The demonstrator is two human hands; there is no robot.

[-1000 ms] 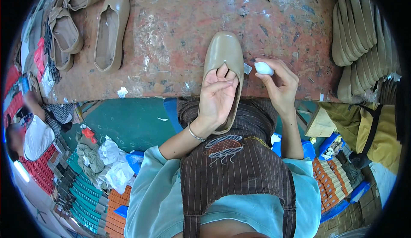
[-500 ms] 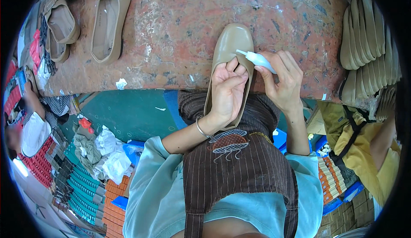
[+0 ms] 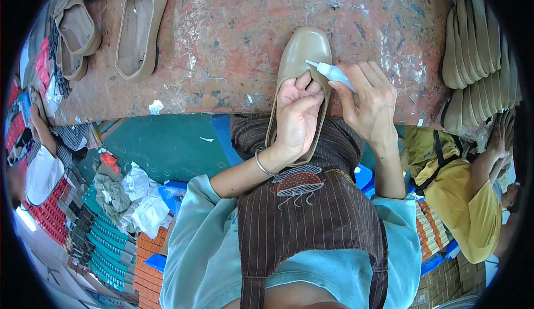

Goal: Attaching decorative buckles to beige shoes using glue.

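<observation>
A beige flat shoe (image 3: 305, 46) lies toe-away across the near edge of the worn table, its heel over my lap. My left hand (image 3: 299, 114) is inside the shoe's opening, with curled fingers under the front edge of the upper and the thumb laid across them. My right hand (image 3: 371, 95) is closed around a small white squeeze bottle (image 3: 338, 76) with a thin nozzle. The nozzle tip points left and is at the shoe's upper, just above the opening; whether it touches is too fine to tell.
Several beige shoes (image 3: 137, 36) stand at the table's far left. Beige shoe parts (image 3: 468, 42) are stacked at the right edge of the reddish table (image 3: 222, 42). A person in yellow (image 3: 461, 209) is at the right, another in white (image 3: 44, 175) at the left. White crumpled bags (image 3: 146, 198) lie lower left.
The bottle's nozzle tip has moved slightly left and up over the shoe's upper. My left hand stays in the shoe. The person in yellow at the right has shifted.
</observation>
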